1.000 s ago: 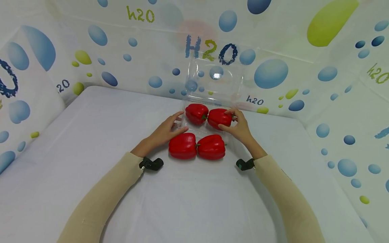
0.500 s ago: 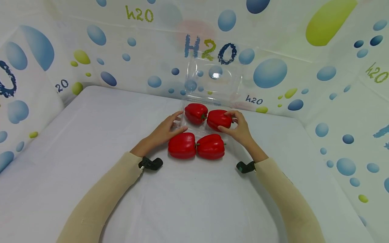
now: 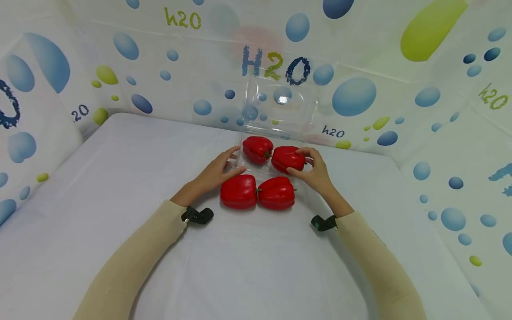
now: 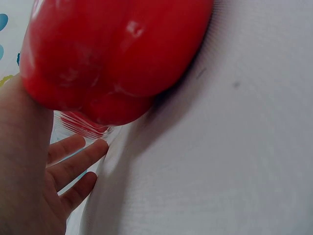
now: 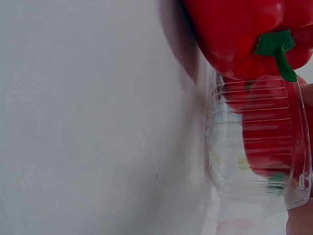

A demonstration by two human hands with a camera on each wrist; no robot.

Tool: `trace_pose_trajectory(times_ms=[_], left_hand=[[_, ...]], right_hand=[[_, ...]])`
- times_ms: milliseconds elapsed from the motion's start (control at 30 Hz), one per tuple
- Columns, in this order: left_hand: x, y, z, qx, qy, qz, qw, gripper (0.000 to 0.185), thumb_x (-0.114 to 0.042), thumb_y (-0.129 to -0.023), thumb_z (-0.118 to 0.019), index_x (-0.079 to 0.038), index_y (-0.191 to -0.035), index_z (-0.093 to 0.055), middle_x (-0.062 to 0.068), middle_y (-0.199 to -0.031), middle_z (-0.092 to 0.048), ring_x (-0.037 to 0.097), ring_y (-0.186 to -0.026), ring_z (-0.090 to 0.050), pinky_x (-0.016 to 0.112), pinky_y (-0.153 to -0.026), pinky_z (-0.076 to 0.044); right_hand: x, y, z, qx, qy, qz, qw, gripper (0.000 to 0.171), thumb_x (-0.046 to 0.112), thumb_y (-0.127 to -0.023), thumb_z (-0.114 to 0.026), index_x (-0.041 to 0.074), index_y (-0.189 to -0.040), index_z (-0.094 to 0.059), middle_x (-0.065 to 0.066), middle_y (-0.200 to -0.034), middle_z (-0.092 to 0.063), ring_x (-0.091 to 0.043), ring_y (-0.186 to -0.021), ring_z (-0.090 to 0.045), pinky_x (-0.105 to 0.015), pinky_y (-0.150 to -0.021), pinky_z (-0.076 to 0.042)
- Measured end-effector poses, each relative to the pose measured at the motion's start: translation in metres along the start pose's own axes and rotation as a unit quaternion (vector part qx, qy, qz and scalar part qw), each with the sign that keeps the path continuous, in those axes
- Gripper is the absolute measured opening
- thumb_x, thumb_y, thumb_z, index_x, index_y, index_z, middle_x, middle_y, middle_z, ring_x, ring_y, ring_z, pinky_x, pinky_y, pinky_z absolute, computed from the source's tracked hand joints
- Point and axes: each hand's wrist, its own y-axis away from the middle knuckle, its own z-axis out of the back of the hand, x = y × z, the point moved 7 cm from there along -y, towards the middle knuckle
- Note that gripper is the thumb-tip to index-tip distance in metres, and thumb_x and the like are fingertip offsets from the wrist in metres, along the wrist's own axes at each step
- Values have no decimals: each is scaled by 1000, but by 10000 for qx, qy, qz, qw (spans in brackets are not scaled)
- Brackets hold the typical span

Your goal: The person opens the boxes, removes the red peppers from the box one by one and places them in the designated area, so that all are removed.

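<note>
Pepper, red, far right [image 3: 288,158]: lying in clear plastic box [image 3: 262,171] beside second red pepper [image 3: 258,149], far left. Grasped by right hand [image 3: 314,171], thumb at near side, fingers curled over far end. Box lid [image 3: 282,104] standing open against patterned backdrop [image 3: 360,58]. Left hand [image 3: 218,171] resting at box's left edge, fingers relaxed and straight, gripping nothing. Two further red peppers [image 3: 258,193] lying side by side on white table [image 3: 120,178], just in front of box, stems toward each other.
</note>
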Motion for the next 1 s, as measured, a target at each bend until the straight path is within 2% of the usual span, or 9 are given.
trace_pose_trajectory(times_ms=[433, 667, 1000], left_hand=[[0, 0, -1, 6, -18, -7, 10000, 75, -35, -92, -65, -21, -154, -24, 17, -144, -43, 37, -125, -49, 53, -101, -46], [-1, 0, -1, 30, 9, -15, 10000, 76, -35, -92, -65, -21, -154, -24, 17, -145, -42, 37, -126, -49, 52, -99, -48], [1, -1, -1, 24, 9, 13, 10000, 76, -35, -92, -65, -21, -155, -23, 17, -146, -41, 37, -127, -48, 53, -99, -47]], right_hand=[[-3, 2, 1, -3, -121, 94, 9999, 56, -1, -82, -73, -9, -129, -44, -26, -133, -46, -38, -125, -42, -52, -108, -39], [-42, -9, -1, -129, -304, 79, 9994, 61, 2, -81, -77, -3, -132, -45, -21, -136, -47, -35, -126, -43, -53, -108, -39], [-43, -6, 0, -281, -397, 240, 9985, 59, 6, -80, -78, 2, -130, -47, -16, -134, -49, -30, -123, -45, -54, -105, -41]])
